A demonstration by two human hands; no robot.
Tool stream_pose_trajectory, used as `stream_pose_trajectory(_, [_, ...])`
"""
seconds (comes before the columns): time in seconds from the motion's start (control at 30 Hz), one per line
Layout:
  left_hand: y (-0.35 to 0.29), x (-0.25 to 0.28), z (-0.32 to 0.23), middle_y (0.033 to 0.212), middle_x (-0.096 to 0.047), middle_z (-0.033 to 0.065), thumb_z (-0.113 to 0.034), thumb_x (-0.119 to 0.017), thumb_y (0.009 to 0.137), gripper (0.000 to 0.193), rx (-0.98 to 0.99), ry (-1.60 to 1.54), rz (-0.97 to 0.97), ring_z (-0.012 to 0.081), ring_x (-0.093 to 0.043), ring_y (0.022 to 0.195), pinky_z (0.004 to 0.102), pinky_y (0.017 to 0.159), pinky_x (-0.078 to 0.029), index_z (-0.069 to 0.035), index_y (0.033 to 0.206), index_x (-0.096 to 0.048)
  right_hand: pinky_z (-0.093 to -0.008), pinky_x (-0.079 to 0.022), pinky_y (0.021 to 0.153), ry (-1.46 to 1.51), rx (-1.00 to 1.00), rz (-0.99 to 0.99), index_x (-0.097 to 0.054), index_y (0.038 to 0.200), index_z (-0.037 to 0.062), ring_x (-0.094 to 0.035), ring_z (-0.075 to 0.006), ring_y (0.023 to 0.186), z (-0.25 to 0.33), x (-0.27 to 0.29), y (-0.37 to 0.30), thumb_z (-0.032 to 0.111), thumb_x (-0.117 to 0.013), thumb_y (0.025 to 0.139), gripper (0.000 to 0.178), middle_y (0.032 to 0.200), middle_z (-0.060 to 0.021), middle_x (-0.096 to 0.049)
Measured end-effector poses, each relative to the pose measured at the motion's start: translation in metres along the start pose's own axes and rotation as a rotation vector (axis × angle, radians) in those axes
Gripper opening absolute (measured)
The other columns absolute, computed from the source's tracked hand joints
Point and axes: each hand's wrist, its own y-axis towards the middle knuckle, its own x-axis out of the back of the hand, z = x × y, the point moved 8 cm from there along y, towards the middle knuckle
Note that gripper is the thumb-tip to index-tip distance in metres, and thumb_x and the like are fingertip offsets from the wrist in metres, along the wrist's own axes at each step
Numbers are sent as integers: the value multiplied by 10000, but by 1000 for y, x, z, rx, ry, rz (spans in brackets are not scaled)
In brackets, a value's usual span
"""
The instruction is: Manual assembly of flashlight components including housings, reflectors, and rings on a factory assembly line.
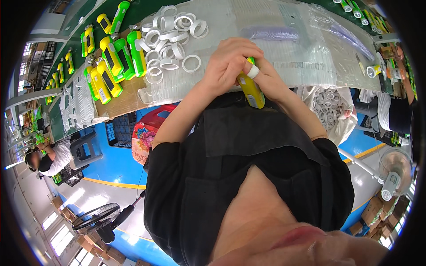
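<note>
Both hands meet at the near edge of the table around a yellow-and-green flashlight [251, 92], its yellow body slanting down toward me. My left hand [225, 66] is closed over its upper end, and most of that end is hidden. From the other side my right hand [267, 79] grips it, the thumb lying along the body. A white band [253, 72] circles that thumb; whether it is tape or a ring I cannot tell. Left of my hands lies a heap of white plastic rings [168, 40]. Beyond the heap are several yellow-and-green flashlights [111, 57].
A stack of clear, purplish discs or rings [270, 32] lies behind my hands, another [353, 42] to the right. A sack of grey-white rings [329, 106] hangs below the table edge. A fan [100, 219], a stool [84, 148] and a person [55, 159] are at left.
</note>
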Motion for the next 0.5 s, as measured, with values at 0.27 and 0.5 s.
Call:
stream_pose_trajectory(0.27, [10,3,52,1277,-572,203,-348,-462,999,445,204,54,-71,354,-533,1192,405,1020,-404,3,1250,-570,-314,-483,713,212,7,-230,-444,1313,76,-596,-186,769,-1,39,-4,336,-479,1007,403,941,-130,-615])
stream_pose_trajectory(0.5, [6,-19,119,1163,-611,156,-369,-747,775,609,276,730,127,346,-543,1110,427,944,-443,-10,1238,-580,-307,-478,698,195,-27,-301,-453,1306,60,-589,-189,749,-8,57,-21,371,-481,996,440,926,-135,-609])
